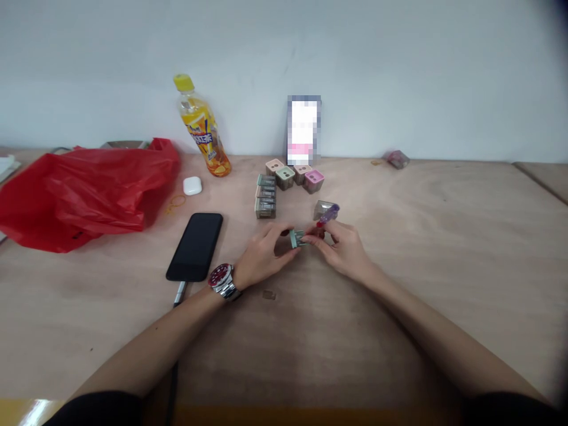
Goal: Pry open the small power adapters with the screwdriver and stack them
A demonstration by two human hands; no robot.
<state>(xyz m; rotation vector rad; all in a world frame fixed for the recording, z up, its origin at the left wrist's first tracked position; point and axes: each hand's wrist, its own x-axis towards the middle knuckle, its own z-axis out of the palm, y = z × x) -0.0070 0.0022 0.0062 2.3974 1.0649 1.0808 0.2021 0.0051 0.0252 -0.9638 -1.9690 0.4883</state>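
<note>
My left hand (264, 254), with a watch (222, 278) at its wrist, pinches a small green sharpener part (294, 238) between thumb and fingers. From the right, my right hand (344, 248) touches the same part with its fingertips and also holds a purple screwdriver (329, 214) with a red end. A clear grey container (323, 208) sits just behind the right hand. Beyond the hands are several sharpeners: a column of grey-bodied ones (266, 197) lying on their sides, and upright ones with a pink top (314, 177) and a green top (285, 173).
On the wooden table (444, 248), a black phone (195, 247) with a cable lies left. Behind it are a white case (192, 186), a red bag (97, 189) and a drink bottle (204, 130). Another phone (304, 130) leans on the wall. A wrapped item (397, 158) lies back right.
</note>
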